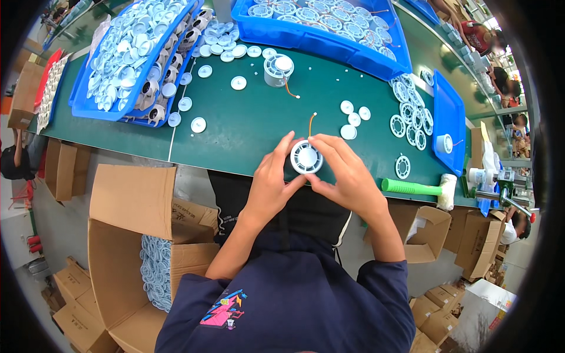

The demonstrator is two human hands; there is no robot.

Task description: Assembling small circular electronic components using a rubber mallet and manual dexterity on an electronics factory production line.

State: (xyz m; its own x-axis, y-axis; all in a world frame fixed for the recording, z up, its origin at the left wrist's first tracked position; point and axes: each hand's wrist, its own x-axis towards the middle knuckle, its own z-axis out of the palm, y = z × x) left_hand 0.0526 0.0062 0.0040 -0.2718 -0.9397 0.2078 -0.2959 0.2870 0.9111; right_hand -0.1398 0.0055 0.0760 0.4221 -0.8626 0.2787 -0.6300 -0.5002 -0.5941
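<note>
Near the front edge of the green table, my left hand point(269, 181) and my right hand point(346, 175) close around a round white fan housing point(306, 157) from both sides. Slots ring its pale centre disc, and an orange wire point(312, 122) sticks out on the far side. Thumbs meet the near rim; fingertips grip the far rim. Beyond it stands a similar white fan unit point(278, 70), its wire trailing on the table. Several small round white caps point(354, 119) lie to the right of it, and a few more, such as one cap point(198, 125), lie to the left.
Blue trays hold heaped caps point(126, 56) at left and wired round parts point(329, 17) at the back. White slotted rings point(412, 112), a blue tray point(450, 117), a green-handled mallet point(418, 187) and a clamp point(505, 191) are at right. An open cardboard box point(126, 265) stands below left.
</note>
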